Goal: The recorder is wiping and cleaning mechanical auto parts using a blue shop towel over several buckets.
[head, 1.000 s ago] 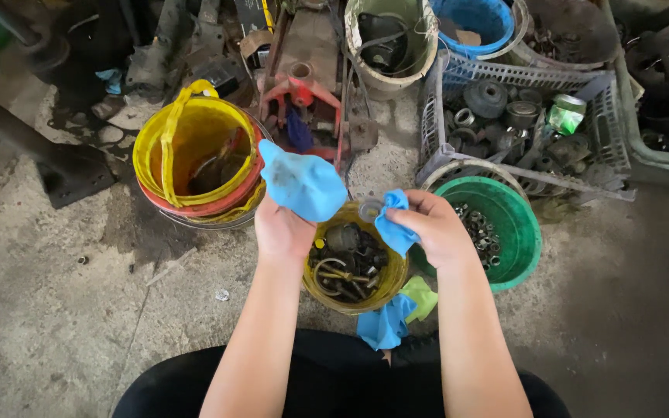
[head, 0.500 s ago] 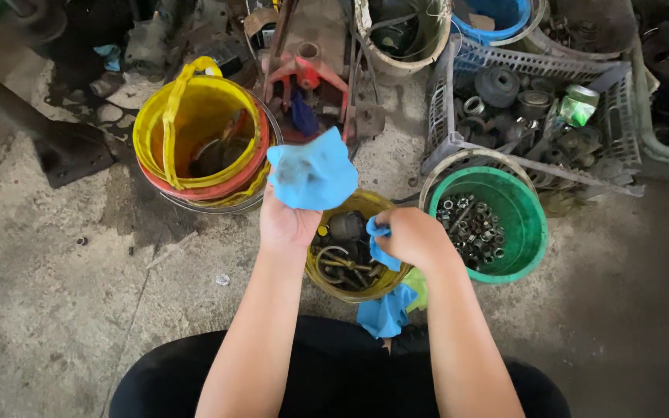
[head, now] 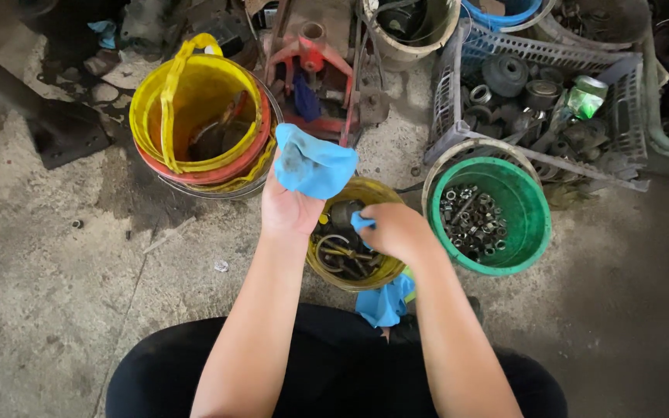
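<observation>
The left hand (head: 288, 209) grips a bunched blue cloth (head: 313, 162). The right hand (head: 396, 231) pinches its tail above the yellow tub (head: 385, 193). Wiping should stay over that tub, both grips kept firm.

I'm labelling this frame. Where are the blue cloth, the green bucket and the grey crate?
blue cloth (head: 315, 164), head view, middle of the bunched cloth
green bucket (head: 532, 232), head view, right inner wall
grey crate (head: 449, 93), head view, left wall

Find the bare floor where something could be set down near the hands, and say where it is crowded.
Bare concrete lies left of the left hand, below the yellow bucket, and right of the green tub. Crowded: the ring of containers ahead, from that bucket past the red tool to the grey crate.
</observation>
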